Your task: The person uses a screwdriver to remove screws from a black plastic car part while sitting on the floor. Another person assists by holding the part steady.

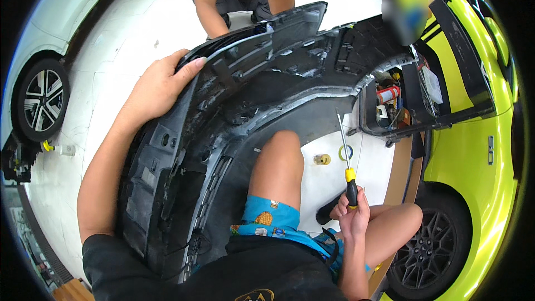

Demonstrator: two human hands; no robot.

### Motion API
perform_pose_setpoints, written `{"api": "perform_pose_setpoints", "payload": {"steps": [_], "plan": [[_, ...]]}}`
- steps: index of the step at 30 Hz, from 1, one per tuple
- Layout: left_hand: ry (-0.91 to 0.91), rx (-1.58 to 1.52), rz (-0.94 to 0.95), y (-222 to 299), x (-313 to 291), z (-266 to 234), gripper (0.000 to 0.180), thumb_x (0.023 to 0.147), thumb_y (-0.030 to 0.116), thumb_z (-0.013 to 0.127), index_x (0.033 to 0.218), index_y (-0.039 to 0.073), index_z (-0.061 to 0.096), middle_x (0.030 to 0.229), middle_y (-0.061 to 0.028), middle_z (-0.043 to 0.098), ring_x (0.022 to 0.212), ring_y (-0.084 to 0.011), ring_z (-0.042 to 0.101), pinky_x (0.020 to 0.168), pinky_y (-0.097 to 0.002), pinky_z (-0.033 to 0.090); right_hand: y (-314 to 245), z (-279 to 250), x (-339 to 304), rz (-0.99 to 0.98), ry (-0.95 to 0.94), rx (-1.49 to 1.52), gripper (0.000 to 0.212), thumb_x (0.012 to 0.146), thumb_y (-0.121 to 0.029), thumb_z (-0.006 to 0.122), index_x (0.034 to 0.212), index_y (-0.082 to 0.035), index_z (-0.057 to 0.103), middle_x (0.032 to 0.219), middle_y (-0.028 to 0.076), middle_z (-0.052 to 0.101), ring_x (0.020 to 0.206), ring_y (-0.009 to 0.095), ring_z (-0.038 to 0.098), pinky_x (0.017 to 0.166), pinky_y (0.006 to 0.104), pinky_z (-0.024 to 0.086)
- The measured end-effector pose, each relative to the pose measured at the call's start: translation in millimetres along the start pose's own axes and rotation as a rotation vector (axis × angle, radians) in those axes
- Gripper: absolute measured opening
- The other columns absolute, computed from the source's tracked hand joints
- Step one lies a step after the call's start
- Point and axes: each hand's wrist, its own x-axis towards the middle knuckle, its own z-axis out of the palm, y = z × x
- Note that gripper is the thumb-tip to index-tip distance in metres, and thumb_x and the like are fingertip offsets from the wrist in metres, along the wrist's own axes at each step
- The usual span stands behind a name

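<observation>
Left hand [159, 86] grips upper edge of black car bumper [234, 111], steadying it across lap. Right hand [352, 216] closed around screwdriver [346, 161], tip up, clear of bumper. Co-worker's arms [212, 8] hold far edge.

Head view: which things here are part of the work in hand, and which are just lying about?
In hand:
- black bumper cover, gripped at its edge by the left hand
- screwdriver, held upright in the right hand

Lying about:
- tape roll on the floor
- small yellow part beside it
- open tool case
</observation>
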Motion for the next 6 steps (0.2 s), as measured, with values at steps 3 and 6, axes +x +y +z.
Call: {"api": "perform_pose_setpoints", "payload": {"steps": [3,6], "plan": [[-0.007,0.033,-0.016,0.5,-0.6,-2.2,0.057,0.102,0.05,0.052,0.119,-0.002,0.066,0.093,-0.0248,0.071,0.09,-0.0353,0.07,0.086,-0.0419,0.051,2.1,6.6,2.5,0.045,-0.029,-0.01,0.034,0.105,-0.041,0.053,0.117,-0.009,0.053,0.077,0.006,0.051,0.059,0.015,0.045,0.057,0.0297,0.039],[-0.034,-0.003,-0.015,0.7,0.8,-0.3,0.057,0.104,0.05,0.05,0.123,-0.002,0.065,0.098,-0.0156,0.07,0.09,-0.0235,0.065,0.089,-0.0345,0.048,7.6,7.1,0.3,0.083,-0.068,-0.04,0.038,0.105,-0.043,0.053,0.121,-0.009,0.052,0.077,0.007,0.053,0.059,0.017,0.045,0.058,0.0314,0.04]]}}
